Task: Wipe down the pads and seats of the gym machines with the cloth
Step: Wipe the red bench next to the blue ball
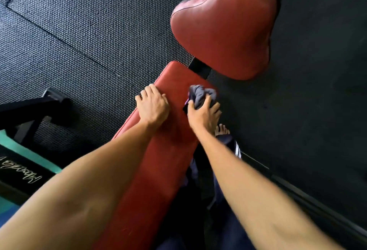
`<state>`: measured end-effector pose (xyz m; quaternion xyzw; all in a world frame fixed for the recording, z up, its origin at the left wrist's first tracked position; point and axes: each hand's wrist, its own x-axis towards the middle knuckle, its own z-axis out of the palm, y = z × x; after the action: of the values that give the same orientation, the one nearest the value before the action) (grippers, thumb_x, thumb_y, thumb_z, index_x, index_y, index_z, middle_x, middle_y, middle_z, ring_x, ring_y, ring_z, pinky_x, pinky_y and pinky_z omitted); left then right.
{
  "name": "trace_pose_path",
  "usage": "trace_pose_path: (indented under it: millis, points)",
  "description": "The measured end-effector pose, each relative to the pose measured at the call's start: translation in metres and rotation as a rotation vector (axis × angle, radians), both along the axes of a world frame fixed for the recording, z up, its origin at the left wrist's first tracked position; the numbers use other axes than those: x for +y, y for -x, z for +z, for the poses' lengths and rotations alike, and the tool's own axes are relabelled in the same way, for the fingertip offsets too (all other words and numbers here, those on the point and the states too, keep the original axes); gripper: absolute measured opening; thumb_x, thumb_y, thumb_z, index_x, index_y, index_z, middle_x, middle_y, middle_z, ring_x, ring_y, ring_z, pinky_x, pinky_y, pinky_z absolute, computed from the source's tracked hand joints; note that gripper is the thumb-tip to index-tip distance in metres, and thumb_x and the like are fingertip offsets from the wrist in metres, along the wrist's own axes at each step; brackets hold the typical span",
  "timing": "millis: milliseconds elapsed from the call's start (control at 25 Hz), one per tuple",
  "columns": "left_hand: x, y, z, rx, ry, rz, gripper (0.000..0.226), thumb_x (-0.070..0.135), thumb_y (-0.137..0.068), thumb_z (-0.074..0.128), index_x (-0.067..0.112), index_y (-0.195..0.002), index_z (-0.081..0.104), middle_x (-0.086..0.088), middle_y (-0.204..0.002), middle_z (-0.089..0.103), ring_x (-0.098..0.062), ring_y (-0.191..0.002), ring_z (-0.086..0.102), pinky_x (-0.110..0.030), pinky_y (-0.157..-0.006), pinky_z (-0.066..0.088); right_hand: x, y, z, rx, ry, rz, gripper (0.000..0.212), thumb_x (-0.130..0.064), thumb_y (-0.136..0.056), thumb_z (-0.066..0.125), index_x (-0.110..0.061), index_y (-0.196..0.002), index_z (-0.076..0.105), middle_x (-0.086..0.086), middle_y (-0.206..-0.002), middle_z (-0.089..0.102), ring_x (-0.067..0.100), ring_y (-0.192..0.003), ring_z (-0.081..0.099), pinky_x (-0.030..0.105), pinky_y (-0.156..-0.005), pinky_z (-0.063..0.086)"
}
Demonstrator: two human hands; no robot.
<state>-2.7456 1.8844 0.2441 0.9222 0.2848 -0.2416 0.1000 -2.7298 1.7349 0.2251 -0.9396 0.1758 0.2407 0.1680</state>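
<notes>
A dark grey cloth (200, 95) sat bunched into a soft wad on the right edge of a long red back pad (164, 160), near its far end. The right hand (202, 115) had it in a closed grip, fingers and thumb curled round the bundle. It looked light and limp – best held gathered in the palm so no loose tail dragged. The left hand (153, 106) rested palm down on the pad's left edge, fingers relaxed, holding nothing. Past a dark gap with a black bracket lay the wider red seat (222, 31) of the bench. Below was a black textured rubber floor (79, 21), with a bare foot (222, 130) beside the bench.
</notes>
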Motion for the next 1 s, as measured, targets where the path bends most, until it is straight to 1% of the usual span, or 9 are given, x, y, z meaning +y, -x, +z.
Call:
trace_pose_path:
  millis: [80, 240, 360, 480, 640, 720, 760, 880, 1000]
  points:
    - [-0.004, -0.008, -0.005, -0.016, 0.001, 0.033, 0.050, 0.036, -0.098, 0.044, -0.003, -0.128, 0.047, -0.020, -0.123, 0.057, -0.038, -0.115, 0.054, -0.051, -0.096, 0.040, 0.000, 0.035, 0.014, -0.138, -0.037, 0.099, 0.068, -0.058, -0.081, 0.055, -0.018, -0.137, 0.054, 0.028, -0.134, 0.052, 0.045, -0.122, 0.049, 0.050, -0.106, 0.041]
    - [-0.010, -0.012, -0.013, -0.041, -0.027, 0.090, 0.052, 0.039, -0.097, 0.042, -0.001, -0.129, 0.047, -0.018, -0.122, 0.057, -0.038, -0.114, 0.054, -0.052, -0.095, 0.041, -0.007, 0.023, -0.004, -0.149, -0.053, 0.119, 0.059, -0.049, -0.081, 0.057, -0.013, -0.127, 0.060, 0.027, -0.128, 0.053, 0.047, -0.117, 0.052, 0.051, -0.105, 0.044]
    - [-0.011, -0.012, -0.019, -0.056, -0.056, 0.079, 0.055, 0.042, -0.098, 0.040, 0.001, -0.134, 0.045, -0.016, -0.125, 0.056, -0.037, -0.113, 0.053, -0.053, -0.095, 0.040, -0.007, -0.022, -0.031, -0.024, -0.044, -0.008, 0.059, -0.044, -0.087, 0.059, -0.017, -0.139, 0.051, 0.027, -0.145, 0.042, 0.048, -0.130, 0.044, 0.051, -0.110, 0.039]
    - [-0.012, -0.013, -0.025, -0.054, -0.091, 0.095, 0.060, 0.044, -0.098, 0.037, 0.002, -0.141, 0.041, -0.014, -0.131, 0.055, -0.035, -0.114, 0.052, -0.052, -0.096, 0.038, -0.011, -0.062, -0.053, 0.063, -0.018, -0.088, 0.064, -0.053, -0.094, 0.053, -0.025, -0.150, 0.038, 0.021, -0.157, 0.029, 0.044, -0.137, 0.038, 0.051, -0.110, 0.040]
    - [-0.013, -0.013, -0.028, -0.030, -0.118, 0.091, 0.062, 0.046, -0.099, 0.033, 0.004, -0.145, 0.039, -0.012, -0.137, 0.052, -0.034, -0.116, 0.051, -0.051, -0.098, 0.036, -0.022, -0.112, -0.065, 0.138, -0.042, -0.065, 0.074, -0.070, -0.091, 0.048, -0.029, -0.153, 0.037, 0.014, -0.153, 0.039, 0.040, -0.136, 0.044, 0.048, -0.108, 0.040]
    - [-0.013, -0.014, -0.028, -0.020, -0.127, 0.096, 0.063, 0.046, -0.099, 0.034, 0.004, -0.145, 0.039, -0.012, -0.138, 0.053, -0.034, -0.116, 0.051, -0.051, -0.099, 0.037, -0.026, -0.124, -0.065, 0.211, -0.093, -0.042, 0.074, -0.067, -0.092, 0.049, -0.030, -0.155, 0.035, 0.014, -0.157, 0.036, 0.040, -0.139, 0.041, 0.047, -0.112, 0.035]
    - [-0.014, -0.015, -0.027, -0.013, -0.117, 0.099, 0.063, 0.046, -0.098, 0.034, 0.004, -0.145, 0.039, -0.012, -0.138, 0.053, -0.034, -0.116, 0.051, -0.051, -0.099, 0.037, -0.027, -0.117, -0.062, 0.199, -0.080, 0.021, 0.073, -0.063, -0.093, 0.050, -0.029, -0.155, 0.035, 0.016, -0.158, 0.034, 0.041, -0.140, 0.038, 0.048, -0.114, 0.033]
    - [-0.014, -0.015, -0.024, -0.009, -0.116, 0.102, 0.062, 0.045, -0.098, 0.035, 0.005, -0.144, 0.041, -0.011, -0.136, 0.054, -0.034, -0.115, 0.052, -0.050, -0.097, 0.038, -0.019, -0.053, -0.036, -0.099, -0.091, 0.340, 0.067, -0.055, -0.086, 0.057, -0.024, -0.145, 0.052, 0.027, -0.145, 0.046, 0.047, -0.134, 0.043, 0.055, -0.113, 0.035]
    - [-0.013, -0.016, -0.023, -0.004, -0.105, 0.116, 0.059, 0.045, -0.099, 0.035, 0.006, -0.143, 0.041, -0.010, -0.136, 0.054, -0.033, -0.114, 0.052, -0.049, -0.096, 0.037, -0.026, -0.029, -0.030, -0.152, -0.210, 0.540, 0.065, -0.058, -0.082, 0.056, -0.024, -0.138, 0.058, 0.028, -0.142, 0.050, 0.047, -0.135, 0.044, 0.058, -0.112, 0.036]
